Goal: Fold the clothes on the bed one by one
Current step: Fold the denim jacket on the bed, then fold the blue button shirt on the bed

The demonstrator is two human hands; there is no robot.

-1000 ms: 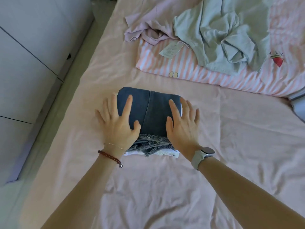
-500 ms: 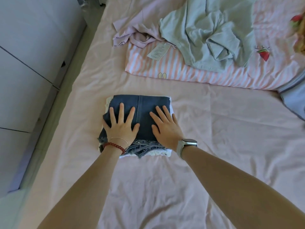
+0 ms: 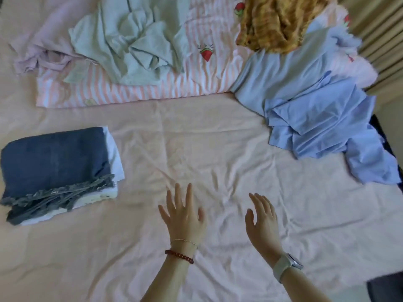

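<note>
now that you have let go of the folded blue jeans point(image 3: 54, 158), they sit on a white piece at the left side of the bed point(image 3: 196, 138), well apart from your hands. your left hand point(image 3: 184, 216) and right hand point(image 3: 262, 219) float over the bare sheet, fingers spread and holding nothing. that one looks done. the crumpled light blue shirt point(image 3: 316, 118), the green top point(image 3: 135, 44) and the orange cloth point(image 3: 277, 20) wait unfolded.
</note>
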